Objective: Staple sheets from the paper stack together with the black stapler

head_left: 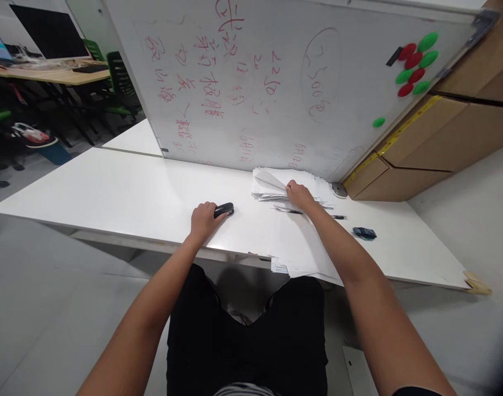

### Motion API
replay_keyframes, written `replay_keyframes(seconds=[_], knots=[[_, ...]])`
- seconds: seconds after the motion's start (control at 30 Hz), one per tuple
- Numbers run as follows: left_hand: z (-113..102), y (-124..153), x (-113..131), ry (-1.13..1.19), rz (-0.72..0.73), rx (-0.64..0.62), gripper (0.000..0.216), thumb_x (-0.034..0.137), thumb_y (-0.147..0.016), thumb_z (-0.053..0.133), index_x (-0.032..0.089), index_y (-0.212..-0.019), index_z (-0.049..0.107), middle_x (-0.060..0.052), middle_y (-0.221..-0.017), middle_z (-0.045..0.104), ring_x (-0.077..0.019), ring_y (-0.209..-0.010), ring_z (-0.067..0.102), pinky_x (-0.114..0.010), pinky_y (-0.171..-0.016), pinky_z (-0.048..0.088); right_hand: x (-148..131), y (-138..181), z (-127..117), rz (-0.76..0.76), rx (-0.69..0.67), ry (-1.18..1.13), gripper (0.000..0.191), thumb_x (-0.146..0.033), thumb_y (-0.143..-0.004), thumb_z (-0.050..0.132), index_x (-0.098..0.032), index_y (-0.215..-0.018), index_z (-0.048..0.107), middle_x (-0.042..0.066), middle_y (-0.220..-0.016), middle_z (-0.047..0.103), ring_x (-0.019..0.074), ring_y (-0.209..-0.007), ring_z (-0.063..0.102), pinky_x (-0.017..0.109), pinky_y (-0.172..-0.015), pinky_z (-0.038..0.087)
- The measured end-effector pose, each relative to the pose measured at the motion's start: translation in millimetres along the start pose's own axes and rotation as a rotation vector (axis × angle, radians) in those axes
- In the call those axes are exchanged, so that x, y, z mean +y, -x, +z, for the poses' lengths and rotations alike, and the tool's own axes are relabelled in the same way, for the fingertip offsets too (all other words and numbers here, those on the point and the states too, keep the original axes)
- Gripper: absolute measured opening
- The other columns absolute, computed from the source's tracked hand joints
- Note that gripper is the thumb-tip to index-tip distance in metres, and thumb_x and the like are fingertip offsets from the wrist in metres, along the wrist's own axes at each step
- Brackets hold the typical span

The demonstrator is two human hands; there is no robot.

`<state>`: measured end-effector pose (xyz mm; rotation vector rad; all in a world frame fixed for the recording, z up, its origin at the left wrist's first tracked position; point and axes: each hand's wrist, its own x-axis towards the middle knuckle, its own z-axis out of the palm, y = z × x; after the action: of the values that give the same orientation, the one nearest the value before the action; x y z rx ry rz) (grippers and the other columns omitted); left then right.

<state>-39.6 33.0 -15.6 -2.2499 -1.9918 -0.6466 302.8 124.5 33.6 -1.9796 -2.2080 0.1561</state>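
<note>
My left hand (203, 221) is closed around a black stapler (224, 209) resting on the white desk (123, 192). At the back of the desk, my right hand (299, 194) pinches a sheet of paper (270, 179), whose corner is lifted off a paper stack (257, 193). A second spread of papers (301, 247) lies nearer to me, under my right forearm, and reaches the desk's front edge. Between the two piles a dark pen (339, 217) shows in part.
Behind the desk stands a whiteboard (284, 82) with red writing and round magnets. Cardboard boxes (453, 132) are piled at the right. A dark blue packet (364, 233) and a grey round object (339, 190) sit right of the papers. A monitor (49, 30) stands far left.
</note>
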Motion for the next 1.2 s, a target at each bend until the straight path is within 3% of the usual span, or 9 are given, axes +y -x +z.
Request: replay_keyframes(seconds=[0.1,0.17,0.23,0.33,0.47,0.67,0.87,1.03,1.2], knots=[[0,0,-1,-0.004,0.012,-0.008,0.041,0.06,-0.086,0.048,0.02,-0.082,0.054,-0.009,-0.08,0.06,-0.0225,-0.077,0.053,-0.032,-0.062,0.032,-13,-2,6,-0.022,0.018,0.07,0.031,-0.024,-0.097,0.026,-0.012,-0.115,0.049,0.017,-0.088,0.067,0.0276,-0.084,0.062,0.033,-0.071,0.043],[0,-1,-1,0.001,0.016,-0.02,0.039,0.059,-0.086,0.049,0.02,-0.083,0.054,-0.009,-0.08,0.06,-0.0227,-0.077,0.053,-0.032,-0.061,0.032,-18,-4,12,-0.063,0.029,0.104,0.03,-0.016,-0.095,0.028,-0.012,-0.116,0.05,0.019,-0.102,0.067,0.0304,-0.105,0.059,0.035,-0.079,0.044],[0,-1,-2,0.005,0.015,-0.028,0.039,0.058,-0.086,0.049,0.02,-0.084,0.055,-0.009,-0.081,0.06,-0.0232,-0.078,0.054,-0.032,-0.062,0.033,-20,-6,17,-0.122,0.043,0.112,0.033,-0.01,-0.092,0.032,-0.012,-0.118,0.051,0.019,-0.123,0.06,0.0311,-0.128,0.044,0.038,-0.09,0.043],[1,-1,-2,0.005,0.013,-0.031,0.038,0.057,-0.086,0.049,0.019,-0.085,0.056,-0.009,-0.082,0.06,-0.0239,-0.08,0.054,-0.033,-0.063,0.033,-17,-9,22,-0.235,0.071,0.114,0.034,-0.012,-0.091,0.035,-0.013,-0.118,0.056,0.014,-0.142,0.048,0.0293,-0.139,0.029,0.042,-0.103,0.035],[1,-2,-2,0.01,0.007,-0.04,0.039,0.058,-0.086,0.049,0.019,-0.085,0.056,-0.009,-0.082,0.061,-0.0232,-0.079,0.054,-0.033,-0.063,0.033,-13,-12,23,-0.313,0.041,0.114,0.034,-0.028,-0.095,0.038,-0.018,-0.122,0.058,0.011,-0.139,0.052,0.0257,-0.131,0.043,0.042,-0.104,0.036],[1,-3,-1,0.011,-0.001,-0.043,0.038,0.058,-0.086,0.05,0.02,-0.085,0.055,-0.008,-0.081,0.061,-0.022,-0.077,0.053,-0.033,-0.063,0.033,-23,-13,16,-0.285,-0.019,0.165,0.038,-0.04,-0.097,0.036,-0.019,-0.118,0.06,0.011,-0.122,0.063,0.024,-0.109,0.058,0.033,-0.086,0.043],[2,-2,-2,-0.003,-0.006,-0.039,0.038,0.057,-0.086,0.05,0.02,-0.086,0.056,-0.009,-0.083,0.061,-0.0234,-0.081,0.053,-0.033,-0.064,0.033,-33,-16,6,-0.241,-0.093,0.268,0.034,-0.04,-0.097,0.037,-0.02,-0.11,0.062,0.01,-0.108,0.068,0.0233,-0.096,0.062,0.03,-0.072,0.04],[1,-2,-2,0.015,-0.002,-0.038,0.042,0.061,-0.086,0.048,0.02,-0.085,0.055,-0.01,-0.084,0.061,-0.0244,-0.082,0.054,-0.033,-0.064,0.032,-38,-16,3,-0.295,-0.132,0.419,0.035,-0.038,-0.098,0.034,-0.016,-0.105,0.06,0.014,-0.103,0.068,0.0242,-0.089,0.063,0.03,-0.069,0.039],[1,-2,-1,0.009,-0.017,-0.036,0.043,0.061,-0.085,0.048,0.02,-0.086,0.056,-0.01,-0.085,0.061,-0.0255,-0.084,0.054,-0.034,-0.065,0.034,-44,-16,7,-0.332,-0.154,0.48,0.033,-0.031,-0.098,0.036,-0.01,-0.117,0.051,0.018,-0.095,0.068,0.0263,-0.086,0.064,0.032,-0.071,0.039]])
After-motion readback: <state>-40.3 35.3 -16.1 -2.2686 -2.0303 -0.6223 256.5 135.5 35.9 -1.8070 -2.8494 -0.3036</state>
